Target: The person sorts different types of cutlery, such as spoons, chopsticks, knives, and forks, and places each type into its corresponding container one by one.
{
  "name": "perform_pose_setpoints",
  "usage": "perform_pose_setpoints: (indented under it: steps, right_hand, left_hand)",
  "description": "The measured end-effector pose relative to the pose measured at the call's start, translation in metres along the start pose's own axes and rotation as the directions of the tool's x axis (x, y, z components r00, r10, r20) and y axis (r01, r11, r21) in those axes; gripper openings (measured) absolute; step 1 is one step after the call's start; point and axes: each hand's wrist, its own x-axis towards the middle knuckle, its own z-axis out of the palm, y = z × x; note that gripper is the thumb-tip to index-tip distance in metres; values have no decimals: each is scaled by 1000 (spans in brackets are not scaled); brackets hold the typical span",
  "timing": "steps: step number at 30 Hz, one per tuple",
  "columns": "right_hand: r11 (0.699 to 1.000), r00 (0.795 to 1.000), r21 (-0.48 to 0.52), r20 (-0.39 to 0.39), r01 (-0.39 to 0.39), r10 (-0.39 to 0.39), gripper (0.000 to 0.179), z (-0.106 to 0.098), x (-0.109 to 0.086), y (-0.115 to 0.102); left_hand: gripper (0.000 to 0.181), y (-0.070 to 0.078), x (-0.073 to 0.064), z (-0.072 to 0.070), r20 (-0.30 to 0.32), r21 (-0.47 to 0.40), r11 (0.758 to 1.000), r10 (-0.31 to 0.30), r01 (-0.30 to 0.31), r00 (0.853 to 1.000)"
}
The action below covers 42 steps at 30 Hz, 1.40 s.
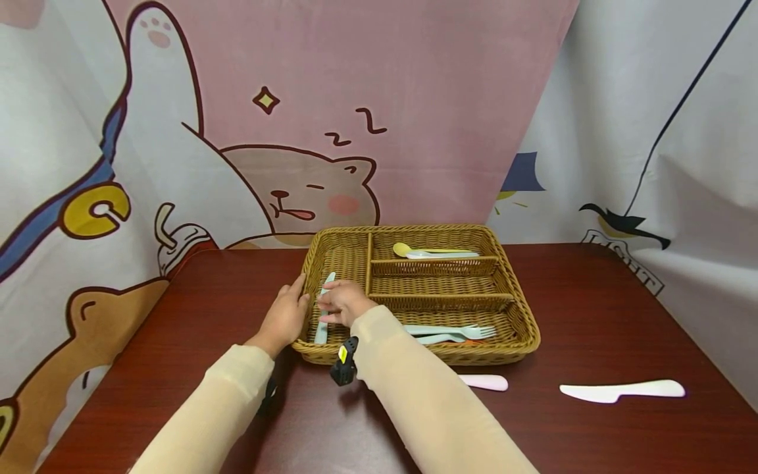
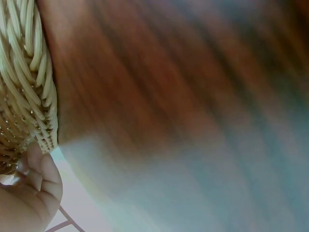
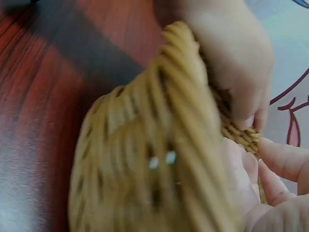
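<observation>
A wicker basket with dividers stands on the table. My left hand rests against its left rim, the fingers fairly straight; the left wrist view shows this hand beside the woven side. My right hand reaches into the left compartment, its fingers over a light-blue knife lying lengthwise there. Loosely bent fingers of the right hand show past the rim in the right wrist view, with no knife visible between them. Whether they touch the knife is hidden.
A yellow spoon and a pale utensil lie in the back compartment. Light-blue forks occupy the front one, with something orange below. A pink handle shows before the basket, partly behind the right sleeve. A white knife lies at right.
</observation>
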Motion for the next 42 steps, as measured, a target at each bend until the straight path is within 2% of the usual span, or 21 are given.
perform_pose_setpoints:
  steps: [6,15,20,25,28,32,34,39,40,42]
  right_hand:
    - [998,999,40,8,45,-45,33,-3,-6,-15]
    - [991,989,56,69,125,-129,33,-12,-27,-38]
    - [980,976,-23,98,200,-197,33,-15,-44,-49]
    - [934,944,-157,129,321,-303,33,-18,-60,-59]
    - [882,910,-229,157,413,-385,33,-22,-69,-62]
    - [787,850,-321,199,527,-488,33,-31,-78,-62]
    - [727,816,-372,228,577,-531,32,-38,-83,-61]
    - [539,726,-505,317,674,-610,32,-55,-95,-54]
    - [514,717,-522,329,681,-615,32,-58,-97,-53]
    - [482,708,-543,355,688,-611,33,-63,-101,-49]
  left_hand:
    - [54,-3,0,0,-14,9,1000,9,-9,1000]
    - [53,-5,-1,1,-35,6,1000,22,-22,999]
    - [54,-5,-3,1,-25,-7,1000,21,-21,999]
    - [54,-5,-2,-1,-22,-13,1000,21,-21,1000]
    - [54,-6,-1,0,-23,-17,1000,21,-22,1000]
    - [54,-6,0,1,-21,-18,1000,20,-21,1000]
    - [55,-6,0,2,-19,-21,1000,18,-18,1000]
    - [55,-4,1,3,-16,-24,999,21,-21,1000]
    - [55,-4,1,3,-16,-23,999,22,-22,1000]
    - [54,-4,1,3,-17,-20,1000,24,-24,1000]
